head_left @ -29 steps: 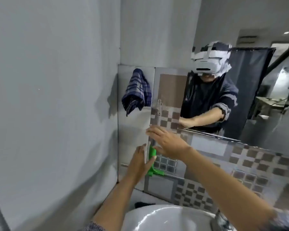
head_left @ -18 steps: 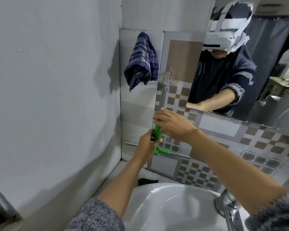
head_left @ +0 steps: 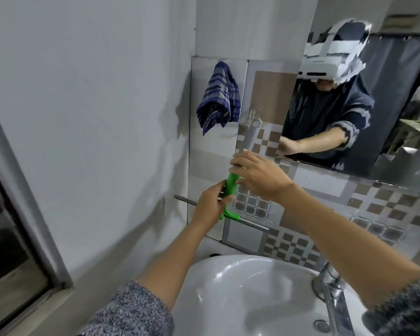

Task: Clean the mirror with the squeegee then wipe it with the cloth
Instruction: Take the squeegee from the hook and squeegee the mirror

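Observation:
A green-handled squeegee [head_left: 230,189] stands upright against the tiled wall, its metal blade [head_left: 252,225] level below the handle. My left hand [head_left: 212,204] grips the lower part of the handle. My right hand [head_left: 257,175] closes over the handle's top end. The mirror [head_left: 383,93] fills the upper right, above both hands, and shows a person's reflection. A blue checked cloth [head_left: 218,97] hangs on the wall up and left of the squeegee.
A white sink [head_left: 240,299] lies below my arms, with a chrome tap [head_left: 330,287] at its right. A grey wall closes in the left side, with a dark window frame [head_left: 22,238] low on it. A small dark object [head_left: 214,254] sits behind the sink.
The view has tilted down and moved closer. My left hand has closed around the squeegee handle, and my right hand has settled on the handle's top.

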{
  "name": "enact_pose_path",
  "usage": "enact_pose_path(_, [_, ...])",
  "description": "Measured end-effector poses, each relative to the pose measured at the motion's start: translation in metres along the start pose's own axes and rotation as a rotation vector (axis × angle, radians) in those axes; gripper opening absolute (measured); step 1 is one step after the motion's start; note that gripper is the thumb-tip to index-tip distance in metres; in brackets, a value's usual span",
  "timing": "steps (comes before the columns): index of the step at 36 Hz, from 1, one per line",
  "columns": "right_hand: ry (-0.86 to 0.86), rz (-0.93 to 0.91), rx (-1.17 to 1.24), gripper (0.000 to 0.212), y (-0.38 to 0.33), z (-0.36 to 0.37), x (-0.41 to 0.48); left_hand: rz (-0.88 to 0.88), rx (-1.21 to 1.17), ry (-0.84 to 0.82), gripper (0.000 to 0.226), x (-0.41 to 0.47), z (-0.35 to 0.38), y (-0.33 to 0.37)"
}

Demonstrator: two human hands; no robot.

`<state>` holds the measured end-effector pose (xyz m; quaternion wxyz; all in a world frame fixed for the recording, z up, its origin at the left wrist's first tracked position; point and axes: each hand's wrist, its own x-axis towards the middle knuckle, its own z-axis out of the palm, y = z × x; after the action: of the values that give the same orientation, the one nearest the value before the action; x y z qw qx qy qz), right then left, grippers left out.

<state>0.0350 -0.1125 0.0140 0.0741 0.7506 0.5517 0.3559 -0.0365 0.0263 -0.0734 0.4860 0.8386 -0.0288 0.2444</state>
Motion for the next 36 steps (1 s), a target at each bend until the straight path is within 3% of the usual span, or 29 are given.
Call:
enact_pose_path(6, [0.086,0.086,-0.062,0.029,-0.002,-0.045,-0.015,0.151,0.144,-0.014,0.039,-0.005,-0.020,0.036])
enact_pose_path(19, [0.110,0.471,0.054,0.026,-0.006,-0.139,-0.075,0.800,0.524,0.013,0.038,0.013,-0.044,0.146])
enact_pose_path(25, [0.192,0.588,-0.048,0.034,0.001,-0.160,-0.094,1.003,0.611,-0.044,0.038,0.033,-0.040,0.200])
enact_pose_path(30, [0.252,0.691,-0.099,0.044,0.019,-0.178,-0.107,1.080,0.587,-0.033,0.034,0.050,-0.032,0.238])
enact_pose_path(36, [0.343,0.749,-0.213,0.043,0.061,-0.209,-0.104,1.101,0.552,0.099,0.039,0.081,-0.012,0.280])
